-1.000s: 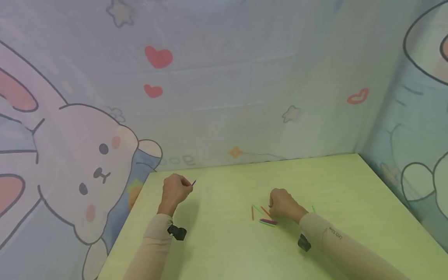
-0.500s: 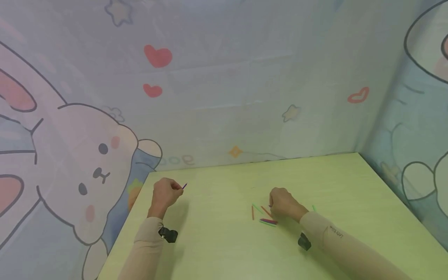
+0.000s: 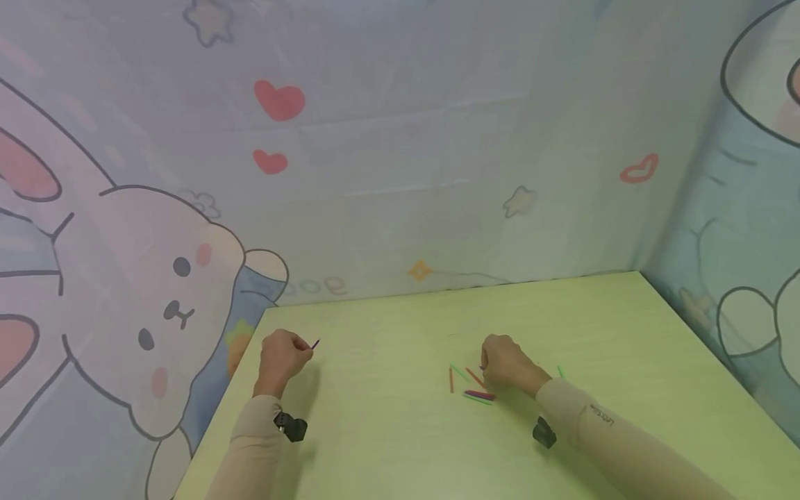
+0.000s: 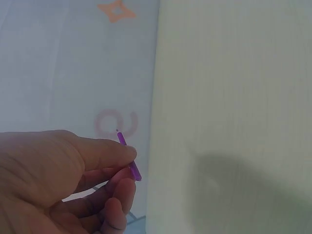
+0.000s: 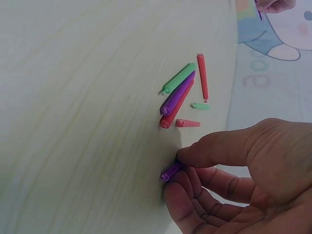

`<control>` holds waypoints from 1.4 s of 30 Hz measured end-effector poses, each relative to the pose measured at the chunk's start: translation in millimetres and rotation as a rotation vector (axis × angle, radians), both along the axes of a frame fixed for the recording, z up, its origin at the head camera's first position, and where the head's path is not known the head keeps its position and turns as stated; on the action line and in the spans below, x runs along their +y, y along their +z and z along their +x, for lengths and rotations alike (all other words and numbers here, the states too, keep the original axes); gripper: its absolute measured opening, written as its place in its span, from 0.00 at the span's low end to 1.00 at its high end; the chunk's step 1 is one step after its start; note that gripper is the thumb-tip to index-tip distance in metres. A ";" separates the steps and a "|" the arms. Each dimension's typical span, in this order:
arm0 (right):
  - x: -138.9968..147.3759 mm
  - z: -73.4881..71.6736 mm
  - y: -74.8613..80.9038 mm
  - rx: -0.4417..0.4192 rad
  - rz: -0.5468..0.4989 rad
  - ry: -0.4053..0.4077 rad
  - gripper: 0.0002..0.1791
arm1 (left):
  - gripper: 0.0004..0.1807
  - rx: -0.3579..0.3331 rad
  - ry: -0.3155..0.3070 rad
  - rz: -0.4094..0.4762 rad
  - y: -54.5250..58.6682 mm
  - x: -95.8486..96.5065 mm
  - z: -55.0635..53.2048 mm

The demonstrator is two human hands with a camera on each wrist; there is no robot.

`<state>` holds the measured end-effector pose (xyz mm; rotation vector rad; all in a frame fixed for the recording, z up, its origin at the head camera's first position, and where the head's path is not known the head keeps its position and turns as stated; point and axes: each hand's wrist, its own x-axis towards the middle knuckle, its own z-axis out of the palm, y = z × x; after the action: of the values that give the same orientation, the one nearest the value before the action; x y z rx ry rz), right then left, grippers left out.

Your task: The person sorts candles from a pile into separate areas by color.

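Observation:
At the table's left side my left hand (image 3: 281, 357) pinches a thin purple candle (image 4: 137, 171) between thumb and index finger, held above the surface. A tiny wick shows at its upper tip. My right hand (image 3: 509, 364) pinches another purple candle (image 5: 170, 171) low at the tabletop, right of a loose group. In that group a green candle (image 5: 179, 78), a purple candle (image 5: 178, 93) and a red candle (image 5: 177, 105) lie close together. Beside them are a separate red candle (image 5: 203, 77), a green candle (image 5: 200, 106) and a pinkish-red candle (image 5: 188, 123), the last two partly hidden.
The pale yellow-green table (image 3: 387, 417) meets a cartoon-printed cloth (image 3: 400, 139) at its back edge. A lone green candle (image 3: 560, 372) lies right of my right hand, partly behind the sleeve. Dark wrist cameras hang under both forearms.
My left hand has moved left and a little nearer to me, carrying its purple candle. The right hand stays in place with its candle, and the loose group has not moved.

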<state>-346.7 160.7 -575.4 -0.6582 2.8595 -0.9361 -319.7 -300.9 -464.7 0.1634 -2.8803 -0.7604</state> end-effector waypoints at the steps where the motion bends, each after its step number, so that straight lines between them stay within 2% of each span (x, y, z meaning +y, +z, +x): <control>1: 1.5 -4.9 -7.1 -0.003 -0.002 0.001 0.24 | 0.05 -0.005 0.004 -0.004 -2.3 -1.8 -0.8; 5: 4.4 -12.5 -17.7 -0.004 -0.007 -0.002 0.19 | 0.05 -0.041 0.010 -0.011 -13.5 -9.7 -2.7; 6: 4.3 -12.7 -17.2 -0.023 -0.006 -0.012 0.19 | 0.05 -0.051 0.011 -0.010 -16.1 -11.5 -2.4; 7: 5.2 -19.0 -23.5 -0.056 -0.010 -0.025 0.19 | 0.05 -0.063 0.017 -0.010 -19.1 -13.3 -2.1; 11: 5.8 -25.7 -32.9 -0.084 0.000 -0.040 0.19 | 0.05 -0.105 0.045 -0.014 -28.5 -19.4 -0.3; 19: 4.6 -24.0 -30.6 -0.122 0.023 -0.052 0.22 | 0.05 -0.099 0.058 -0.032 -40.7 -26.6 -1.7; 28: 2.9 -18.4 -23.6 -0.124 0.027 -0.047 0.19 | 0.06 -0.082 0.064 -0.058 -45.7 -31.6 4.9; 30: 2.3 -12.0 -16.0 -0.099 0.012 -0.032 0.18 | 0.06 -0.087 0.063 -0.058 -46.1 -32.0 5.2; 35: 4.2 -13.7 -13.8 -0.095 0.000 -0.030 0.19 | 0.07 -0.105 0.060 -0.049 -45.7 -32.3 2.0; 37: 5.8 -21.0 -20.0 -0.125 0.004 -0.041 0.19 | 0.07 -0.114 0.062 -0.049 -44.9 -32.2 0.0; 42: 5.4 -16.7 -14.0 -0.117 -0.012 -0.032 0.15 | 0.07 -0.138 0.058 -0.057 -43.2 -31.6 -4.2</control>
<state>-363.5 166.1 -589.4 -0.5405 2.7715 -0.9627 -323.9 -332.5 -508.0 0.3029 -3.0083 -0.6811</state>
